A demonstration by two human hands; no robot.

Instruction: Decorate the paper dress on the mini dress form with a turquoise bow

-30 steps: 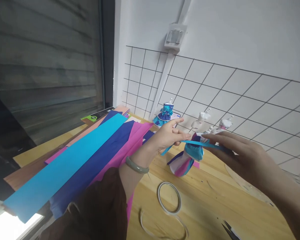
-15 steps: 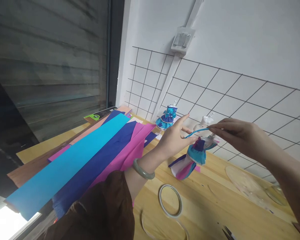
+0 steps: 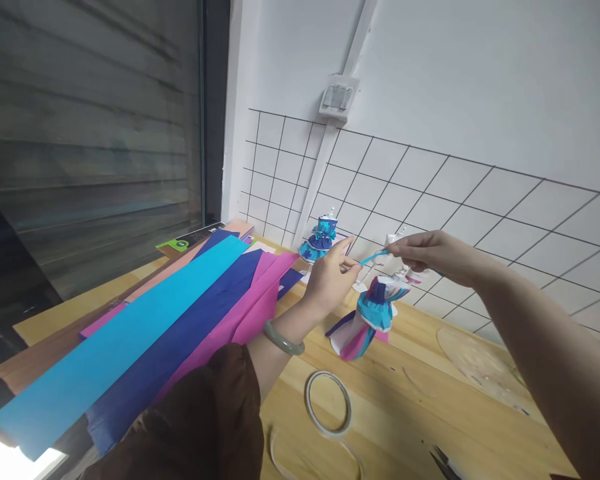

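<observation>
Between my two hands a thin blue strip (image 3: 375,257), seemingly crepe paper, is stretched short. My left hand (image 3: 330,277) pinches one end between thumb and fingers, with the index finger raised. The other end is pinched in the fingertips of my right hand (image 3: 425,257). Just below the strip stands a small dress form wearing a blue, white and pink ruffled dress (image 3: 367,313). Behind my left hand is another miniature form in a blue tiered dress (image 3: 320,240). A white bare form (image 3: 395,238) is partly hidden behind my right hand.
Long sheets of coloured crepe paper (image 3: 130,333) lie at the left of the wooden table (image 3: 390,407). A roll of tape (image 3: 329,403) lies in front, with scissors (image 3: 445,461) at the bottom edge. A clear palette-like sheet (image 3: 475,357) is at right. Black wire grid (image 3: 410,193) lines the wall.
Both hands have shifted slightly left in view with the strip, and the visible strip between them looks shorter. The whole scene has also moved left as the camera turned.
</observation>
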